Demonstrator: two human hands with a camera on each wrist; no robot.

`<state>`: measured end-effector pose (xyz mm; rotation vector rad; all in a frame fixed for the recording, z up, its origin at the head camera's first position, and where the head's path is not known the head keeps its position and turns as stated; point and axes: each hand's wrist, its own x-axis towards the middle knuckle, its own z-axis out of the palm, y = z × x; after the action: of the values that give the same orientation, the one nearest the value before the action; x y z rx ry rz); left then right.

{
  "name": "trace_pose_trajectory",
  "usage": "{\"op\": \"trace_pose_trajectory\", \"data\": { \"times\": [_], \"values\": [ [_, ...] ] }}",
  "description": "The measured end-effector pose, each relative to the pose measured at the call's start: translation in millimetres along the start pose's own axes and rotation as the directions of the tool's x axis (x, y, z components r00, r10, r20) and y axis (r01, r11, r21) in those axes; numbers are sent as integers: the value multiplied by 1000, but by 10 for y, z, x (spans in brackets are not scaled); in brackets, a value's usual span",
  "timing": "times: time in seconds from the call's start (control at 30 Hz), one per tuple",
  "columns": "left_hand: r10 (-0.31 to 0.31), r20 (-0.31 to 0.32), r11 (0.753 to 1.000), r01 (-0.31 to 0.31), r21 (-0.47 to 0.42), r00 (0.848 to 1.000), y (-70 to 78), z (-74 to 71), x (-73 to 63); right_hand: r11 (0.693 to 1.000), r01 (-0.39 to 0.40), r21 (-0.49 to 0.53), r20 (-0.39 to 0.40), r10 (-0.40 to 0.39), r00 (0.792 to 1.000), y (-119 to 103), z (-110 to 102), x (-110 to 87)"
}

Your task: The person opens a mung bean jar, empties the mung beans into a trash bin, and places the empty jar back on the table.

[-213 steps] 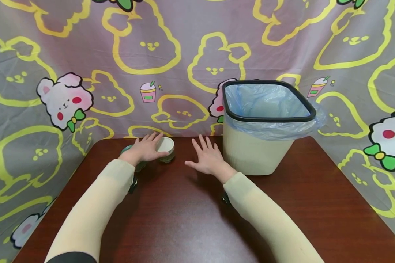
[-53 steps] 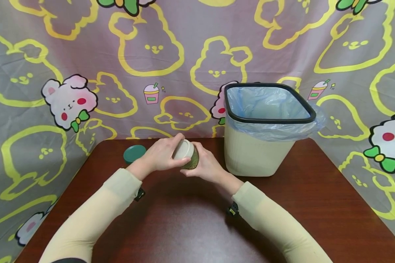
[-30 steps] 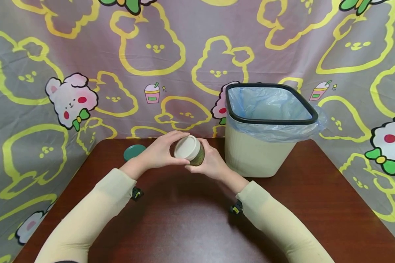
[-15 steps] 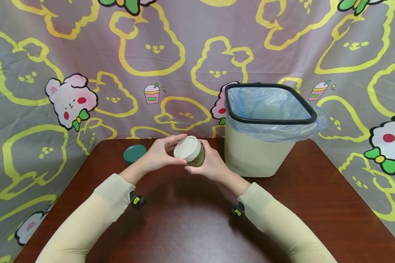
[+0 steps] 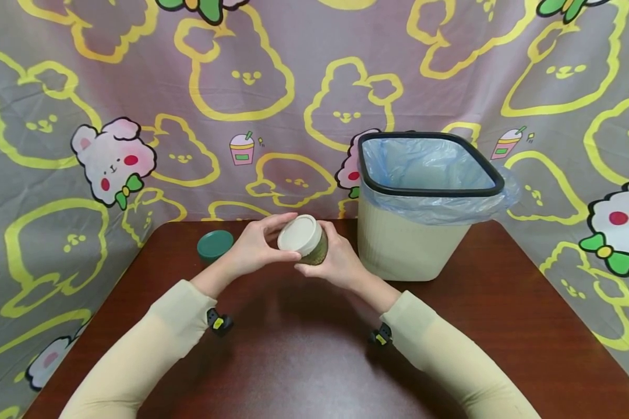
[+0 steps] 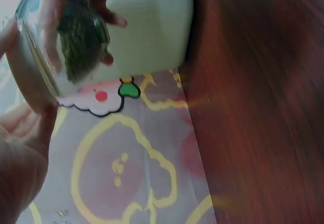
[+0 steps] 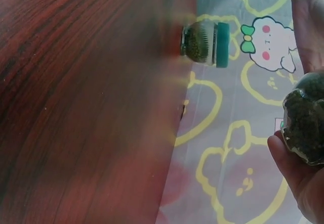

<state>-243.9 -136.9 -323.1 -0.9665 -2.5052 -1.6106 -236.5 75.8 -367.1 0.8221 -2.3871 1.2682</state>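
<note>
A clear jar with a white lid and dark green contents is raised above the table, tilted so that its lid faces up and to the left. My left hand holds the lid's edge between thumb and fingers. From the right, my right hand grips the glass body. The left wrist view shows the lid side-on and the green contents through the glass. The jar's base shows at the edge of the right wrist view. A second jar with a green lid stands behind my left forearm.
A cream bin with a black rim and blue liner bag stands at the back right of the brown table. A patterned curtain hangs right behind the table's far edge.
Seven seconds ago both hands were spread flat, with the white-lidded jar on the table. Since then it was lifted and gripped by both hands. Over the last half second almost nothing moved.
</note>
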Motion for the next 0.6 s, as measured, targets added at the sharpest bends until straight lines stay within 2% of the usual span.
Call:
{"op": "trace_pose_trajectory", "data": {
  "times": [0.17,0.27,0.43,0.6],
  "values": [
    [-68,-67,998,69,9,995,80,60,-17,1000,-13,-15,-16,13,1000,-11,-2,0],
    [-70,-58,997,72,28,996,107,58,-12,1000,-11,-8,-17,10,1000,-1,-9,-2],
    [11,64,999,-14,48,998,116,-7,13,1000,-6,0,12,6,1000,16,-24,-18],
    [97,194,995,-99,3,976,113,-97,28,1000,-1,4,40,0,999,18,-39,-45]
  ]
}}
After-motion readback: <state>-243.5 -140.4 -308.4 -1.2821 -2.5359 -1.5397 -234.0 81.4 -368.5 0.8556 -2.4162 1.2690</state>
